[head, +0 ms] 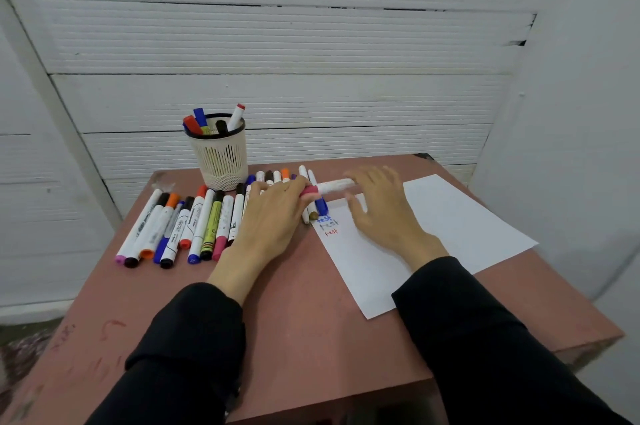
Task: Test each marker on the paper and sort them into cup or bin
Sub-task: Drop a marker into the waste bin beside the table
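A: Where's the pink-capped marker (pixel 325 188)?

B: Just past the paper (pixel 450 216) top-left corner, beside the written "test" lines (pixel 328 224). Left hand (pixel 273 216) pinches the cap end; right hand (pixel 381 206) fingertips on the barrel, fingers mostly straight, not clenched.

A: Handling?

B: Prob light, stiff, smooth plastic, could roll. Grip barrel mid-way, pull cap straight. Cup (pixel 219 156) sits left of paper, further back.

Dusty pink worktop (pixel 311 320), scuffed red at the near left; white paper (pixel 450 216) with "test" written in blue, grey and red; cream mesh cup (pixel 221 158) with black rim, red, blue and black caps inside; white marker with pink cap (pixel 329 187); row of white-barrelled markers (pixel 194 227) capped orange, black, blue, pink; black sleeves (pixel 194 338); white ribbed wall (pixel 277 43)
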`<state>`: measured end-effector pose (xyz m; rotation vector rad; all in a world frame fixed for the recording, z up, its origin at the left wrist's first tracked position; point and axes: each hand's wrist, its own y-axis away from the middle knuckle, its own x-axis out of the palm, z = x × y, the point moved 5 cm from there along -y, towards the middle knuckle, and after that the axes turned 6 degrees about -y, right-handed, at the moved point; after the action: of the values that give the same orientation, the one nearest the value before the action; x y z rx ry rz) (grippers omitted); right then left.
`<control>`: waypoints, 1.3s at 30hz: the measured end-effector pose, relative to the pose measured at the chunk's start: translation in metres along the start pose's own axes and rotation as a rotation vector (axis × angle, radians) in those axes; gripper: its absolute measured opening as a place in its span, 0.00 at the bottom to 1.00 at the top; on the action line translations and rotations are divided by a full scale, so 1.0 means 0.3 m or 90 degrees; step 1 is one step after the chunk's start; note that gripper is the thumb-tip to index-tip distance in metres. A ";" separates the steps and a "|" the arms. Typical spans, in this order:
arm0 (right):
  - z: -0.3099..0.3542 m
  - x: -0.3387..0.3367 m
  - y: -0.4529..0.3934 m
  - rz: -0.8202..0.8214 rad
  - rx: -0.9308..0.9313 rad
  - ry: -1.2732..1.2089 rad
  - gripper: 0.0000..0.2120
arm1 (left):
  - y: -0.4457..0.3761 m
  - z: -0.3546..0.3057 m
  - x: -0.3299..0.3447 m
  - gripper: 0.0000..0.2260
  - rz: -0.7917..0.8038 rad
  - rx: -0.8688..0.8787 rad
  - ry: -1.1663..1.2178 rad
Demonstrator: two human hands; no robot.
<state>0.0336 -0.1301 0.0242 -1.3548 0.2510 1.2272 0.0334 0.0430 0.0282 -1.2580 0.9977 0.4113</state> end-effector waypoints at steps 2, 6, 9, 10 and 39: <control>0.032 0.009 0.004 0.001 -0.067 0.015 0.18 | -0.003 -0.011 -0.032 0.13 -0.034 0.041 -0.023; 0.089 0.022 0.013 0.001 -0.100 -0.045 0.10 | 0.008 0.004 -0.008 0.25 -0.027 0.096 -0.117; 0.101 0.027 0.017 0.024 -0.067 -0.014 0.17 | 0.013 0.013 -0.002 0.31 -0.042 0.085 -0.109; 0.103 0.022 0.016 0.019 -0.057 -0.006 0.18 | 0.014 0.013 -0.005 0.32 -0.047 0.084 -0.106; -0.051 -0.043 0.020 -0.023 0.356 -0.573 0.13 | 0.025 0.072 0.020 0.09 0.078 -0.191 0.347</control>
<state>0.0311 -0.1507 0.0258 -0.2610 -0.0758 1.4718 0.0397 0.0636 0.0186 -1.6306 1.5216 0.3247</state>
